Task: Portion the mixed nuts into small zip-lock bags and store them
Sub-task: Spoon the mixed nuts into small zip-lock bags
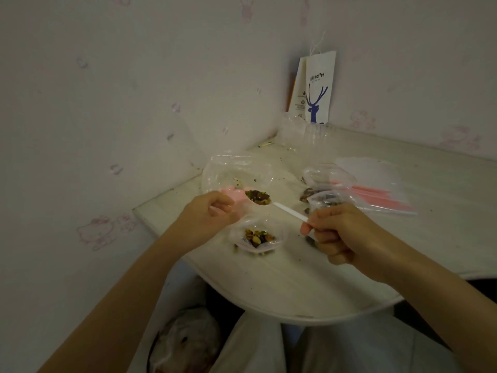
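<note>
Between the hands, a part-filled small zip-lock bag (258, 236) sits on the counter (295, 286), its rim pinched by the left hand (212, 211), the right hand (341, 232) pinching a spoon (290, 211) heaped with mixed nuts (258, 197); beyond it, filled bags (326, 196) and empties (382, 184) suggest portioning is about midway.

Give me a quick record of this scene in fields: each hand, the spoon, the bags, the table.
left hand: seems to pinch the rim of the small clear zip-lock bag
right hand: grips the handle of the white plastic spoon
spoon load: mixed nuts, raised by the small bag's mouth
small bag: open, partly filled with nuts
behind: large clear plastic bag, nearly empty
right side: stack of empty zip-lock bags with pink strips
surface: white table, scattered crumbs
</note>
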